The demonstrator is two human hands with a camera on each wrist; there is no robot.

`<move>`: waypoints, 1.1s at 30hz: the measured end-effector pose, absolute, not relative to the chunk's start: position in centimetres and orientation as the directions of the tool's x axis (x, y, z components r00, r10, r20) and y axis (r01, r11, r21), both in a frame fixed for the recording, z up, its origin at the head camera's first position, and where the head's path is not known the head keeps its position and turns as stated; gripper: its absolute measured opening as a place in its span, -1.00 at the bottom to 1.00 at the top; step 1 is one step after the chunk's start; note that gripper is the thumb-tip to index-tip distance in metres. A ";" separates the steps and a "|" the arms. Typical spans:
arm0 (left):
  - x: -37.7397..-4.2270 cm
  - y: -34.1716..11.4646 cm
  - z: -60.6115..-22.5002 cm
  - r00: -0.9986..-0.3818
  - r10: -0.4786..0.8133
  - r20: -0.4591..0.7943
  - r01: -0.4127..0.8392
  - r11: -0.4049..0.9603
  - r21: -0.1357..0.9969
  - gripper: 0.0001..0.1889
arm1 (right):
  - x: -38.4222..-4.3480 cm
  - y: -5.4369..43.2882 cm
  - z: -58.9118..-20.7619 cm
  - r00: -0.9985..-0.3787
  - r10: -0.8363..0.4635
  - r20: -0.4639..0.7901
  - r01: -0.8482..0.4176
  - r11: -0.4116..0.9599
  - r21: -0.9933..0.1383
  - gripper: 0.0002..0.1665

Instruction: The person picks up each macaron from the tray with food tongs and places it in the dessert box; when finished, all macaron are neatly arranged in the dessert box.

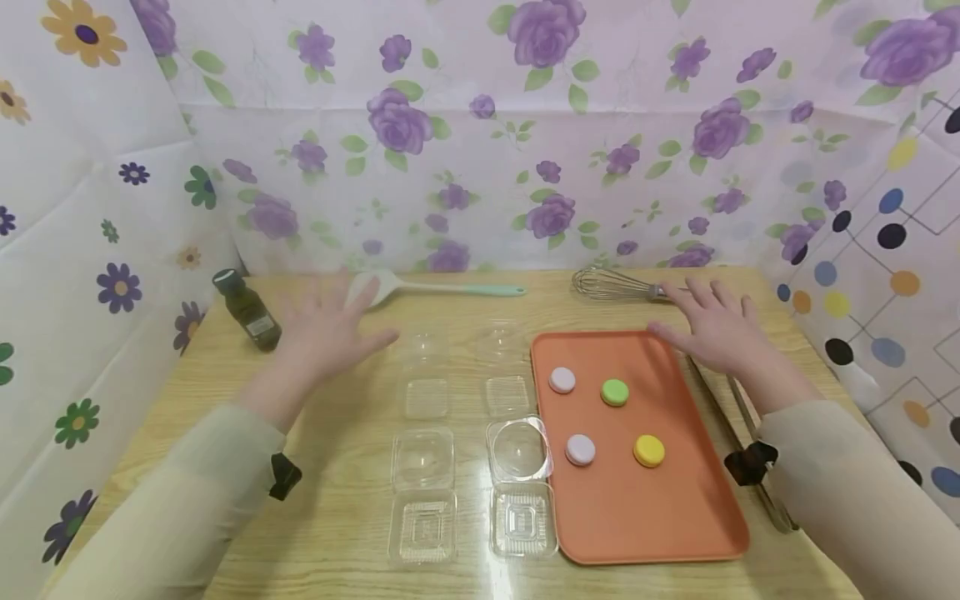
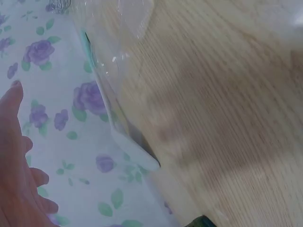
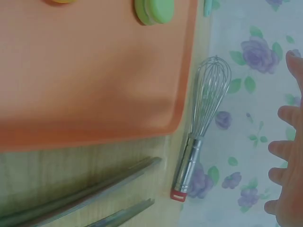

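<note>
My left hand (image 1: 330,327) hovers open, fingers spread, over the wooden table (image 1: 345,467) between a dark bottle (image 1: 248,310) and a white spoon with a teal handle (image 1: 435,288). It holds nothing, and its fingers (image 2: 19,161) show at the left edge of the left wrist view, beside the spoon (image 2: 137,153). My right hand (image 1: 712,329) is also open and empty, above the far right corner of an orange tray (image 1: 637,517), just in front of a wire whisk (image 1: 611,285). The tray carries two pink macarons (image 1: 562,380), a green one (image 1: 614,392) and a yellow one (image 1: 648,450).
Several open clear plastic boxes (image 1: 423,492) lie in two rows left of the tray. Metal tongs (image 1: 742,433) lie along the tray's right side. In the right wrist view the whisk (image 3: 203,123) and tongs (image 3: 80,198) sit beside the tray (image 3: 85,71). Flowered sheets wall in three sides.
</note>
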State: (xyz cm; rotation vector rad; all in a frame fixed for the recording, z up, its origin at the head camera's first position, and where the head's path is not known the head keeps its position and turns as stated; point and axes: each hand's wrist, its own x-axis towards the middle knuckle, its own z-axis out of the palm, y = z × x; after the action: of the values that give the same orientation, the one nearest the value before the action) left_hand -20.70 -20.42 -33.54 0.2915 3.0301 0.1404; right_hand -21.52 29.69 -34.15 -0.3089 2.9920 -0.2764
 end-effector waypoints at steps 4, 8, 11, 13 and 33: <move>-19.8 -19.5 -33.8 -0.974 0.213 -0.072 0.209 0.976 0.069 0.00 | -20.7 30.2 -34.6 -0.971 -0.211 -0.110 -0.187 0.962 -0.198 0.01; -18.8 -18.4 -34.2 -0.962 0.273 -0.027 0.272 0.962 0.032 0.01 | -19.8 30.8 -34.9 -0.973 -0.199 -0.121 -0.168 0.960 -0.226 0.02; -17.8 -17.5 -34.7 -0.938 0.346 0.008 0.346 0.938 0.028 0.02 | -19.1 31.3 -35.1 -0.974 -0.190 -0.125 -0.154 0.955 -0.253 0.02; -17.1 -17.0 -35.3 -0.915 0.401 0.036 0.403 0.915 0.038 0.01 | -18.7 31.7 -35.4 -0.975 -0.188 -0.121 -0.151 0.953 -0.261 0.03; -9.5 -11.9 -40.1 -0.801 0.596 0.046 0.597 0.791 0.133 0.09 | -16.4 35.9 -40.3 -0.991 -0.123 -0.049 -0.096 0.919 -0.383 0.10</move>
State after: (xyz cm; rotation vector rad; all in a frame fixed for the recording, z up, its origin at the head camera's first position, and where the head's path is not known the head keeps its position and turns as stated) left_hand -9.50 -11.85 -40.08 0.9906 2.9746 0.2217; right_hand -16.43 35.90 -40.31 -0.1718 3.0064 -0.5950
